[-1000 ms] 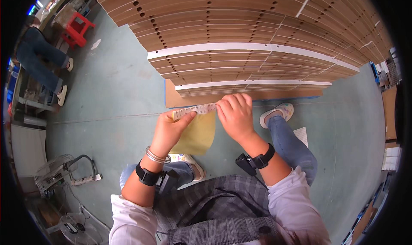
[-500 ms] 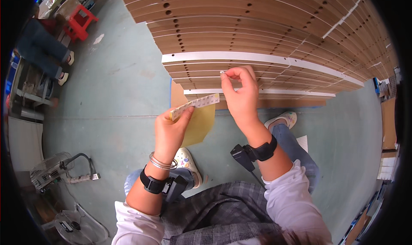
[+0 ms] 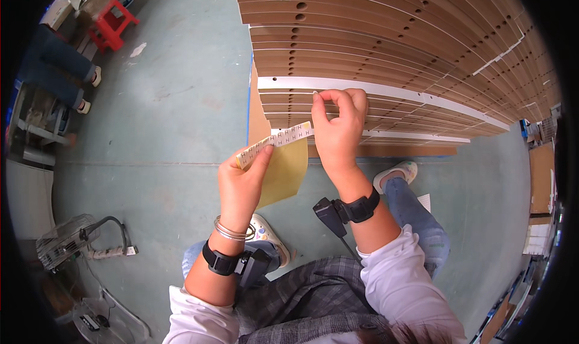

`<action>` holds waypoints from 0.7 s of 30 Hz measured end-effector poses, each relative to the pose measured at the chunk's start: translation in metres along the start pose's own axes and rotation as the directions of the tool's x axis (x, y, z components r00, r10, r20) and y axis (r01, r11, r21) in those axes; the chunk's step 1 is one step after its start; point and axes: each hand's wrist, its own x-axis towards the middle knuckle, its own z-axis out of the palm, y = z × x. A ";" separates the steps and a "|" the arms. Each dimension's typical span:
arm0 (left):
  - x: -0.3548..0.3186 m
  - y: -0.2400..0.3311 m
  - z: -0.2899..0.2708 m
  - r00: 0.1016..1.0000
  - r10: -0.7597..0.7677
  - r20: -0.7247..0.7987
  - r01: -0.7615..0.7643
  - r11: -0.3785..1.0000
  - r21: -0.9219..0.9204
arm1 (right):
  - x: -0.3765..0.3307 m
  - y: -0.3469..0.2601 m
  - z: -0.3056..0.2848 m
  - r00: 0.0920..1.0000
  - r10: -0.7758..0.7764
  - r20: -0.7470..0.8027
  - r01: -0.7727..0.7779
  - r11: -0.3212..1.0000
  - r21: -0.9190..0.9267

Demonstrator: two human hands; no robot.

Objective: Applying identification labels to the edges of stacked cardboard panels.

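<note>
My left hand (image 3: 240, 181) grips a folded sheet of stickers (image 3: 284, 138), thumb on top. Its white printed strip faces up, and the yellow backing (image 3: 282, 174) hangs below; a yellow patch shows at the strip's right end. Higher and to the right, my right hand (image 3: 339, 133) is closed in a pinch, thumb against forefinger. A tiny white piece, seemingly a sticker, shows at those fingertips. They are in front of a stack of brown panels (image 3: 362, 57) with white edges and rows of dark holes; whether they touch it I cannot tell.
Brown board with a blue edge (image 3: 257, 112) lies under the stack. A red stool (image 3: 113, 24) and another person's legs (image 3: 57, 63) are at the far left. A fan (image 3: 66, 241) stands at the lower left. Cardboard boxes (image 3: 541, 178) line the right side.
The panel stack has shifted right in the view. My right fingertips are slightly higher and closer to the stack's left end. My left hand keeps its grip on the sticker sheet.
</note>
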 end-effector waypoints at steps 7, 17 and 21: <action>0.006 -0.001 -0.003 1.000 -0.007 0.013 0.008 1.000 -0.010 | 0.001 0.000 0.005 0.998 -0.046 -0.045 0.040 0.991 -0.126; 0.011 -0.002 -0.002 1.000 0.003 0.011 -0.003 1.000 0.003 | -0.005 0.006 -0.014 0.983 -0.087 0.160 0.126 0.958 -0.258; 0.010 -0.004 -0.003 1.000 0.019 0.023 -0.019 1.000 -0.019 | -0.013 -0.004 -0.018 0.890 -0.308 0.336 0.352 0.933 -0.077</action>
